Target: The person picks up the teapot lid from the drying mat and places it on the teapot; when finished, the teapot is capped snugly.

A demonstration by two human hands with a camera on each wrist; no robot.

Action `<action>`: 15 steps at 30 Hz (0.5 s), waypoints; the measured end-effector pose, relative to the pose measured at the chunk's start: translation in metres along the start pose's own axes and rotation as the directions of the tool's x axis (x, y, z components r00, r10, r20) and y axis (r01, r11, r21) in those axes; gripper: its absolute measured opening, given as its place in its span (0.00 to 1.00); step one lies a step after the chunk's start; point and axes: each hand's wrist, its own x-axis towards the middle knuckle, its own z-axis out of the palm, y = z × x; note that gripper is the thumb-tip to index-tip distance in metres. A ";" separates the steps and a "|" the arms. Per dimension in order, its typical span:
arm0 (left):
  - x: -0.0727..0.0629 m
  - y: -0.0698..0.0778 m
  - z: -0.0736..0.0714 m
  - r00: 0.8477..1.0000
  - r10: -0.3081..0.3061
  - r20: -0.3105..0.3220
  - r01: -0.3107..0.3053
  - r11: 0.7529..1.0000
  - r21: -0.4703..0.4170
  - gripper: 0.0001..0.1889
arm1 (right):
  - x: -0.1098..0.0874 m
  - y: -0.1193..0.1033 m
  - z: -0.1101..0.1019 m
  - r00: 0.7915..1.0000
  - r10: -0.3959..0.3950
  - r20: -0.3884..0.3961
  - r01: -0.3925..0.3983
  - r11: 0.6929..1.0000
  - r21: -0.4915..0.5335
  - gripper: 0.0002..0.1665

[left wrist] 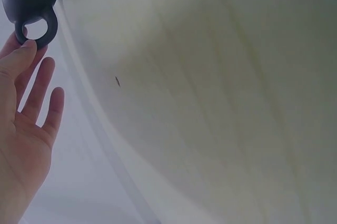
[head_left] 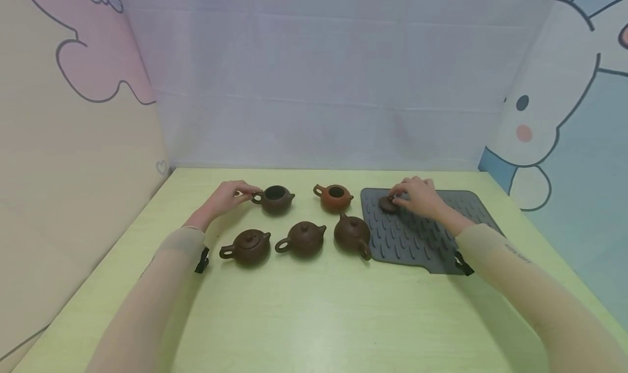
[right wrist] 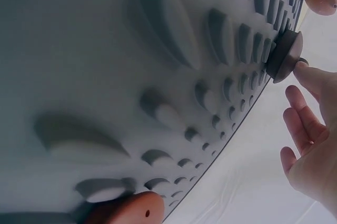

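Pinch grips on both sides right now: the left hand (head_left: 229, 197) has thumb and fingers on the loop handle (left wrist: 51, 28) of a dark brown teapot (head_left: 276, 204), and the right hand (head_left: 419, 196) has a dark lid (head_left: 387, 204) by its knob. That teapot sits upright at the back left of the pale yellow-green table (head_left: 314, 318), top uncovered, spout facing right. As for the lid, it's over the back left part of the grey ridged mat (head_left: 417, 236); can't really tell if it's resting there or held slightly up. Between the two hands there's a reddish-orange teapot (head_left: 333, 203), also uncovered, handle to the left. Closer to the person are three brown pots with lids on: a left one (head_left: 252, 247) and a middle one (head_left: 305, 239), both with spouts pointing right, plus a third (head_left: 352, 234) just beside the mat, spout aimed toward the back. Right wrist view also catches a reddish piece with a small hole (right wrist: 126, 211), partly cut off.
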 end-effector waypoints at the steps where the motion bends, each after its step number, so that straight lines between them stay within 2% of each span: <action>1: 0.000 0.000 0.000 1.000 0.003 0.002 -0.003 1.000 0.001 0.15 | 0.000 0.000 0.000 1.000 0.001 -0.001 -0.001 1.000 0.001 0.12; 6: 0.000 -0.001 0.001 1.000 0.022 0.000 -0.022 1.000 0.014 0.15 | 0.003 0.002 -0.001 1.000 -0.004 -0.021 0.004 1.000 0.015 0.12; 15: 0.000 -0.001 -0.002 1.000 0.003 0.026 -0.003 1.000 -0.002 0.16 | 0.011 0.000 -0.012 0.998 -0.021 -0.055 0.026 0.997 0.078 0.11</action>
